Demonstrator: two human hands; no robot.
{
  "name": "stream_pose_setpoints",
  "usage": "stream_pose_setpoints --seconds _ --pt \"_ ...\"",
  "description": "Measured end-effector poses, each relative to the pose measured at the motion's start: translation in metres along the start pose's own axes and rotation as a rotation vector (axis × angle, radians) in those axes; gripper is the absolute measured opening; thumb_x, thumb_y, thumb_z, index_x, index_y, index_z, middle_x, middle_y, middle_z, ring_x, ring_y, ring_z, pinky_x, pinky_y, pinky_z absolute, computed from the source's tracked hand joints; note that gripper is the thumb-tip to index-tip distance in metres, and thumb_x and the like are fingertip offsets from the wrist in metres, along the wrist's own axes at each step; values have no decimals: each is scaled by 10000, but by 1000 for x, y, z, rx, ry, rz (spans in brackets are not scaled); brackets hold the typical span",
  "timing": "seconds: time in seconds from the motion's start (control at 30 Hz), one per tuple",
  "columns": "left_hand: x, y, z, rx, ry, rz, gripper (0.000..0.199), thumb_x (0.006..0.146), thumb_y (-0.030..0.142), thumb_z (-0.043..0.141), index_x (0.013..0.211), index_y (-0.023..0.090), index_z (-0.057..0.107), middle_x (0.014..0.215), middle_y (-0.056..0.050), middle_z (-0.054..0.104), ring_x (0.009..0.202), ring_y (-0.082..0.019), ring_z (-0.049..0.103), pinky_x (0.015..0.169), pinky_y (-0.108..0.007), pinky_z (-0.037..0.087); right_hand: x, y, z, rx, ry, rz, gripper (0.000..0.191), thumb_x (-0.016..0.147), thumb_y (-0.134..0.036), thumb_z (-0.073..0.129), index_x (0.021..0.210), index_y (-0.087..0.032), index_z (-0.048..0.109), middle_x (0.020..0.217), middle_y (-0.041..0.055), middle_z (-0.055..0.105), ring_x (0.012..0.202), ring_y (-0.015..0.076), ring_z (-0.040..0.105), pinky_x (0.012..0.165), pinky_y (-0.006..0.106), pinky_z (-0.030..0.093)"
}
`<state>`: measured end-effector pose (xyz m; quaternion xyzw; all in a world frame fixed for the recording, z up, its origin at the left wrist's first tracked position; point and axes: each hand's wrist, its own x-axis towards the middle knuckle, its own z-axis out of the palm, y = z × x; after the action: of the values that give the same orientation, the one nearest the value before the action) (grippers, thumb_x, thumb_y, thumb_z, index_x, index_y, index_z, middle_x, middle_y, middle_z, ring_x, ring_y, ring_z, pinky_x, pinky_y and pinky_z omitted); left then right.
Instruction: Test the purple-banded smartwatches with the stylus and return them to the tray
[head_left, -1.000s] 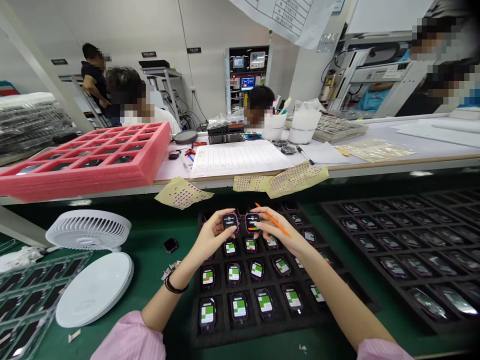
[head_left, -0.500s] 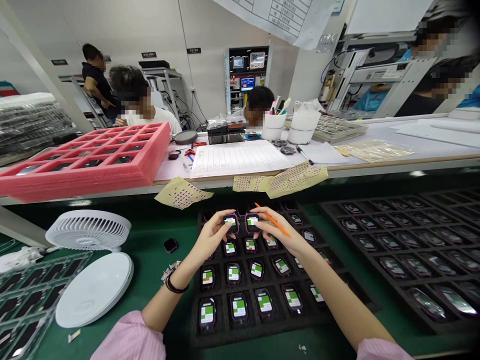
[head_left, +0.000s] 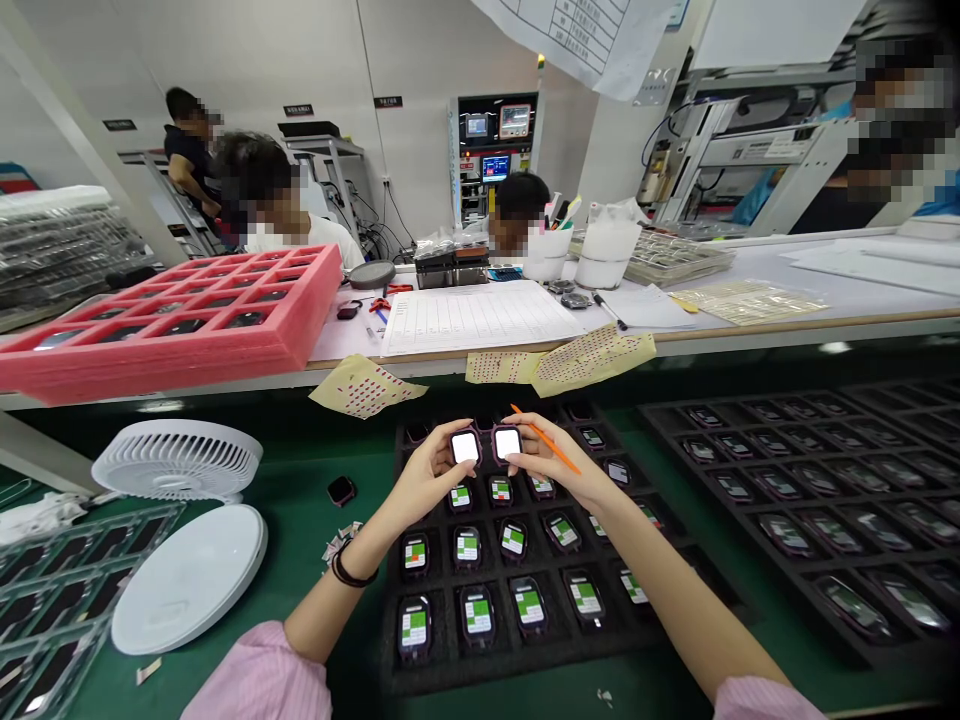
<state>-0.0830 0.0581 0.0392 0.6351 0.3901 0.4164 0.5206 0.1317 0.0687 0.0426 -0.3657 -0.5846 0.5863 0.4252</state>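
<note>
Electronics workshop, foam tray (head_left: 510,672) of watch-like devices (head_left: 477,615), instrument rack (head_left: 455,165), co-worker (head_left: 330,238) beyond workbench (head_left: 769,262)

Two watches (head_left: 465,447) (head_left: 508,443) glow white beside a slanting orange stick (head_left: 551,444).

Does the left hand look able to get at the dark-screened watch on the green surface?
Probably yes: the way from the left hand to the dark-screened watch looks free, though that hand holds a white-lit watch.

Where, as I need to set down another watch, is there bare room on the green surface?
Bare green surface shows between the white fan and the lone watch, and in a strip between the middle tray and the right tray. Crowded: the middle tray, beneath the held watches, and the shelf beside the pink tray.
</note>
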Motion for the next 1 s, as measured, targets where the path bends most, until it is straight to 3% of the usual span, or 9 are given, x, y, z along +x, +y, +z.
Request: stream_pose_setpoints --seconds 0.13,0.43,0.73,0.9,1.0 --pt "1 1 -1 1 53 -35 471 814 343 640 1232 177 498 1018 -76 626 695 -136 624 518 -213 433 0 -1 1 6 41 0 344 746 -314 707 1040 -224 552 910 23 597 597 109 605 386 190 290" --pt "3 1 -2 7 100 -71 346 841 436 580 1044 159 627 819 -34 662 540 -109 592 469 -209 428 0 -3 3 11 176 53 251 750 -403 695 886 -209 614 655 -39 528 448 72 470 376 199 299" --pt "3 4 0 21 73 -61 381 854 458 557 1072 152 618 899 -60 672 578 -116 614 461 -204 445 0 -3 2 -8 148 42 274 758 -423 688 924 -216 618 676 -24 562 458 82 505 379 203 283" --pt "4 0 0 -11 30 -26 435 834 424 600 1181 169 539 1082 -98 637 676 -135 651 480 -199 449 -1 -3 1 4 71 5 333 750 -360 707 1024 -221 580 888 26 635 557 102 576 395 206 282" --pt "3 0 0 -8 28 -17 429 829 400 612 1180 165 536 1095 -105 628 692 -139 653 486 -199 446 -1 -3 1 -3 73 12 325 749 -349 708 1018 -221 579 908 29 641 555 96 580 394 205 279"
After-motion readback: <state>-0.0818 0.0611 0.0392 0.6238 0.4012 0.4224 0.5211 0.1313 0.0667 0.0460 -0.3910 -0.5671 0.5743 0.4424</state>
